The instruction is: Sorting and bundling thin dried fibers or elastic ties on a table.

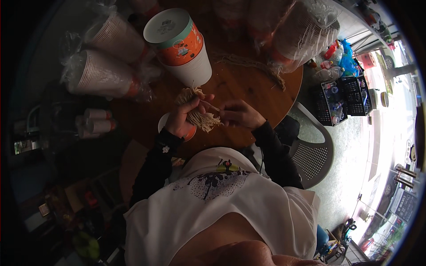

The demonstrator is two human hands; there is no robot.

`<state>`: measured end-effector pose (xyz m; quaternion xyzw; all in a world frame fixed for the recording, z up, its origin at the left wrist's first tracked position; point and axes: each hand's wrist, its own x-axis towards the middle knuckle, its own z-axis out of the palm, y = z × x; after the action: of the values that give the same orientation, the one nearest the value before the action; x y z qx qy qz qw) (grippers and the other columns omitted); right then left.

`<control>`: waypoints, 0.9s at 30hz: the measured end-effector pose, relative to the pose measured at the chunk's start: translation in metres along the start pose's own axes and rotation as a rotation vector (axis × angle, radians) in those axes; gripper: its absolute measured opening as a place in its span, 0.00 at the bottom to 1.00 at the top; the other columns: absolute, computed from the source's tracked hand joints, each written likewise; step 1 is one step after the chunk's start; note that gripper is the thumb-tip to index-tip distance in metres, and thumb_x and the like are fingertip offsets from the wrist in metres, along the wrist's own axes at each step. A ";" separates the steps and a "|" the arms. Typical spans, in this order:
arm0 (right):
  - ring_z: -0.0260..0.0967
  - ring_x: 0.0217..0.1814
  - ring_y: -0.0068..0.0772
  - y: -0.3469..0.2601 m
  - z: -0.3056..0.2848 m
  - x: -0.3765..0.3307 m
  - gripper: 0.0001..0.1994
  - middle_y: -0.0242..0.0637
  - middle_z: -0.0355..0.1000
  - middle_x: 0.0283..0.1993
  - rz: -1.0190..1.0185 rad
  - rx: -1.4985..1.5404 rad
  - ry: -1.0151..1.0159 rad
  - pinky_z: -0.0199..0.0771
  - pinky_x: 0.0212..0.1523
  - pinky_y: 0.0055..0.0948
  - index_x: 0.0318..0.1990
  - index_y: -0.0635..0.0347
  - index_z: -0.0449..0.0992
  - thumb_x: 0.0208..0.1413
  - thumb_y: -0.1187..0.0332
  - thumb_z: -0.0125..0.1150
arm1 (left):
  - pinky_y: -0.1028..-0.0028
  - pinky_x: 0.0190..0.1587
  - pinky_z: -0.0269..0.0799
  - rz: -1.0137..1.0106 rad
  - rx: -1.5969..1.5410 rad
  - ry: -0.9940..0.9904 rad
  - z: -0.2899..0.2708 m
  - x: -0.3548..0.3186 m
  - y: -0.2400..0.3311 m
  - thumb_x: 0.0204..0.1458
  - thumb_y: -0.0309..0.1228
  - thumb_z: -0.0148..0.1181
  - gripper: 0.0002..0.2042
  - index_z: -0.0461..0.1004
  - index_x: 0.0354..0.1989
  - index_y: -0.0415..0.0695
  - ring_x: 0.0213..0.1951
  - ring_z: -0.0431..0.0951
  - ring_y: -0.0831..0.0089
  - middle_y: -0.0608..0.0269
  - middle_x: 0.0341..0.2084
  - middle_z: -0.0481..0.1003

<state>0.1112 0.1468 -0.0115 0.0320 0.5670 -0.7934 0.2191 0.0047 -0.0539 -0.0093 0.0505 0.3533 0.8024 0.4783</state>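
My left hand (181, 117) is closed around a bundle of beige strands (204, 120), whose loose ends fan out above and below the fingers. I cannot tell whether they are string or noodles. My right hand (242, 114) is beside it, fingers pinched on a thin strand that runs from the bundle. Partly hidden under my left hand stands a paper cup (191, 134) with an orange side. Just beyond the hands, a tall stack of paper buckets (191, 66) leans slightly, topped by an orange and green one (181, 46) turned bottom up.
Longer loose strands (255, 63) lie across the round wooden table (230, 84). Plastic-wrapped stacks of paper buckets (104, 75) crowd the far left, with more wrapped stacks (304, 37) at the far right. A grey chair (313, 159) and black crates of bottles (330, 104) stand right of the table.
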 end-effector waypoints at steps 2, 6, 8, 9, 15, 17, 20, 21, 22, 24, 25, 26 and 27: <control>0.62 0.23 0.12 0.000 0.000 0.000 0.08 0.25 0.67 0.24 -0.072 0.135 0.024 0.59 0.22 0.12 0.40 0.60 0.72 0.57 0.66 0.53 | 0.73 0.42 0.73 0.070 0.137 0.156 0.003 0.005 -0.004 0.54 0.26 0.53 0.08 0.70 0.42 0.41 0.36 0.76 0.78 0.54 0.41 0.74; 0.63 0.24 0.12 -0.007 -0.004 -0.001 0.11 0.26 0.67 0.26 -0.146 0.268 0.126 0.60 0.21 0.11 0.48 0.60 0.67 0.58 0.70 0.50 | 0.74 0.41 0.72 0.069 0.167 0.185 -0.005 0.006 -0.020 0.53 0.28 0.55 0.09 0.70 0.42 0.41 0.34 0.76 0.78 0.56 0.41 0.74; 0.63 0.24 0.12 -0.008 0.000 0.002 0.12 0.26 0.67 0.26 -0.160 0.229 0.189 0.60 0.21 0.12 0.48 0.60 0.67 0.57 0.69 0.52 | 0.74 0.41 0.72 0.066 0.135 0.113 -0.010 0.006 -0.031 0.53 0.28 0.55 0.09 0.71 0.41 0.41 0.33 0.75 0.76 0.57 0.40 0.74; 0.62 0.23 0.12 -0.008 0.002 0.002 0.13 0.26 0.67 0.26 -0.176 0.191 0.247 0.59 0.20 0.12 0.48 0.60 0.67 0.57 0.67 0.53 | 0.74 0.41 0.72 0.061 0.131 0.111 -0.012 0.009 -0.035 0.53 0.28 0.55 0.09 0.71 0.41 0.41 0.33 0.75 0.76 0.57 0.40 0.74; 0.65 0.26 0.14 -0.026 -0.002 -0.010 0.17 0.26 0.66 0.26 -0.206 0.183 0.287 0.60 0.21 0.13 0.52 0.59 0.64 0.56 0.68 0.54 | 0.71 0.44 0.72 0.056 -0.193 0.174 -0.042 0.018 -0.054 0.53 0.28 0.54 0.06 0.71 0.38 0.41 0.38 0.76 0.70 0.57 0.35 0.75; 0.65 0.26 0.15 -0.026 -0.001 -0.006 0.18 0.26 0.67 0.26 -0.162 0.128 0.296 0.60 0.21 0.14 0.53 0.59 0.63 0.56 0.68 0.54 | 0.70 0.45 0.72 0.061 -0.097 0.271 -0.040 0.017 -0.056 0.54 0.30 0.53 0.07 0.71 0.38 0.41 0.39 0.75 0.69 0.58 0.34 0.74; 0.64 0.25 0.14 -0.020 0.005 0.007 0.19 0.28 0.69 0.29 -0.092 0.028 0.286 0.62 0.21 0.14 0.54 0.61 0.62 0.56 0.68 0.54 | 0.68 0.44 0.72 0.066 0.004 0.215 -0.017 0.020 -0.057 0.55 0.34 0.53 0.10 0.69 0.40 0.42 0.37 0.75 0.70 0.60 0.33 0.74; 0.64 0.25 0.13 -0.016 0.006 0.013 0.21 0.30 0.71 0.31 -0.065 -0.017 0.266 0.63 0.20 0.15 0.55 0.62 0.61 0.56 0.68 0.55 | 0.68 0.44 0.72 0.064 0.001 0.214 -0.013 0.022 -0.059 0.55 0.34 0.53 0.10 0.69 0.40 0.42 0.37 0.75 0.70 0.60 0.33 0.74; 0.64 0.25 0.13 -0.009 0.004 0.020 0.21 0.30 0.71 0.31 -0.063 -0.018 0.269 0.63 0.20 0.15 0.55 0.62 0.61 0.56 0.68 0.55 | 0.68 0.44 0.72 0.056 -0.079 0.253 -0.009 0.025 -0.062 0.56 0.37 0.52 0.12 0.68 0.42 0.43 0.38 0.75 0.71 0.60 0.33 0.74; 0.66 0.26 0.14 -0.001 0.001 0.032 0.21 0.34 0.71 0.30 -0.061 -0.256 0.246 0.66 0.21 0.16 0.55 0.64 0.61 0.55 0.67 0.55 | 0.68 0.43 0.72 0.041 -0.159 0.295 0.005 0.025 -0.060 0.56 0.39 0.52 0.13 0.67 0.43 0.43 0.38 0.75 0.71 0.60 0.34 0.74; 0.66 0.26 0.14 0.000 -0.001 0.035 0.21 0.34 0.71 0.30 -0.059 -0.253 0.249 0.66 0.21 0.16 0.55 0.64 0.61 0.55 0.67 0.55 | 0.69 0.42 0.72 0.008 -0.135 0.237 0.013 0.024 -0.056 0.56 0.40 0.52 0.14 0.67 0.43 0.44 0.35 0.75 0.73 0.62 0.31 0.73; 0.67 0.26 0.16 -0.006 0.000 0.037 0.20 0.35 0.72 0.31 -0.040 -0.314 0.231 0.67 0.22 0.17 0.54 0.65 0.62 0.55 0.67 0.55 | 0.70 0.41 0.72 -0.022 -0.113 0.181 0.018 0.023 -0.054 0.56 0.41 0.52 0.15 0.66 0.44 0.45 0.32 0.75 0.74 0.63 0.29 0.73; 0.68 0.26 0.18 -0.010 0.000 0.040 0.19 0.37 0.72 0.31 -0.021 -0.374 0.212 0.68 0.23 0.19 0.53 0.66 0.63 0.56 0.67 0.54 | 0.70 0.41 0.72 -0.025 -0.113 0.183 0.010 0.022 -0.059 0.56 0.41 0.52 0.15 0.66 0.44 0.45 0.32 0.75 0.74 0.63 0.29 0.73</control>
<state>0.0709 0.1372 -0.0147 0.0682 0.7244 -0.6690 0.1520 0.0400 -0.0135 -0.0439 -0.0545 0.3503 0.8163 0.4561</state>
